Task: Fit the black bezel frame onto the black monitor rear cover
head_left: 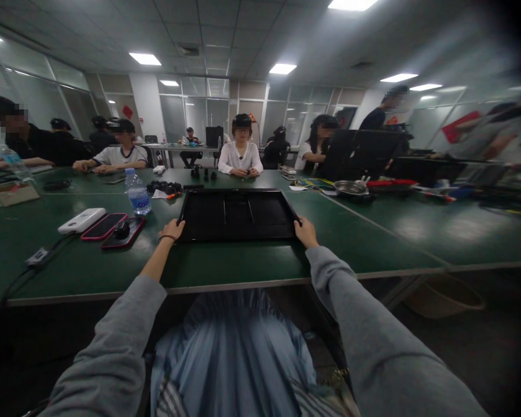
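Note:
A wide black rectangular panel (204,214) with a raised rim lies flat on the green table in front of me. Two thin light lines run across its recessed middle; its exact kind is not plain. My left hand (172,231), with a thin dark band at the wrist, is closed on the panel's left edge. On the opposite side my right hand (306,232) grips the right edge, thumb on top. The fingers beneath both edges are partly hidden.
Left of the panel are a water bottle (138,194), two phones (104,226) and a white power bank (82,220) with a cable. A metal bowl (351,187) stands to the right. Across the green table (234,263) sits a person in white (241,153).

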`<state>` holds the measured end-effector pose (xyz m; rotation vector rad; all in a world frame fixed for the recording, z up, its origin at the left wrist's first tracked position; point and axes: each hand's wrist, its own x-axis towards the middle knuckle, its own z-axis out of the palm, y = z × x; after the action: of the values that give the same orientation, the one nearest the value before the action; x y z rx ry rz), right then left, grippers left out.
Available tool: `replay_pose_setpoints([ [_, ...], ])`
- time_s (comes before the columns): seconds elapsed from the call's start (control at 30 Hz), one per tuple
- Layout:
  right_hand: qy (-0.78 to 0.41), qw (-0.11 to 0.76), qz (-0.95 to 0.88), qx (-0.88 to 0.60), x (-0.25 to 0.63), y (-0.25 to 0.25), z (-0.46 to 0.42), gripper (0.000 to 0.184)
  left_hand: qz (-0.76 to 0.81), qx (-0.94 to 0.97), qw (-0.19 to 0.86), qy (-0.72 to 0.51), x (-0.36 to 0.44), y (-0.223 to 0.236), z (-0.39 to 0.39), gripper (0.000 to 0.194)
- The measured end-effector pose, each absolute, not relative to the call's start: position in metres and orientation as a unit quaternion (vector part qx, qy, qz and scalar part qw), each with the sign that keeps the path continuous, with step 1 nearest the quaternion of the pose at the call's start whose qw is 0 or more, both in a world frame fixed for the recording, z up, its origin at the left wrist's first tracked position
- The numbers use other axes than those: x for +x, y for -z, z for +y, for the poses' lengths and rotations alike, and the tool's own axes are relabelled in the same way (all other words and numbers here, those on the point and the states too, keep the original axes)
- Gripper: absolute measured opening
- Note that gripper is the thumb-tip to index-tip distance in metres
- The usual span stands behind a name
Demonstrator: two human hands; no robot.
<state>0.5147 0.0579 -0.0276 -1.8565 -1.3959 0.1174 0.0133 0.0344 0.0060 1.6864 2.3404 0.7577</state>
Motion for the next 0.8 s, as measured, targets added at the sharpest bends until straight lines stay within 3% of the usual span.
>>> replay_pose_setpoints([
  [0.17, -0.005, 0.38, -0.54, -0.751, 0.508, 0.024, 0.051, 0.054, 0.795, 0.555, 0.086, -0.227, 0.019, 0.001, 0.042, 0.045],
  [0.43, -0.071, 0.423, -0.558, -0.71, 0.516, 0.031, 0.058, 0.05, 0.799, 0.547, 0.08, -0.234, 0.013, 0.005, 0.039, 0.044],
  [0.8, -0.085, 0.409, -0.587, -0.694, 0.525, 0.028, 0.065, 0.043, 0.789, 0.52, 0.1, -0.312, 0.002, 0.004, 0.034, 0.041],
])
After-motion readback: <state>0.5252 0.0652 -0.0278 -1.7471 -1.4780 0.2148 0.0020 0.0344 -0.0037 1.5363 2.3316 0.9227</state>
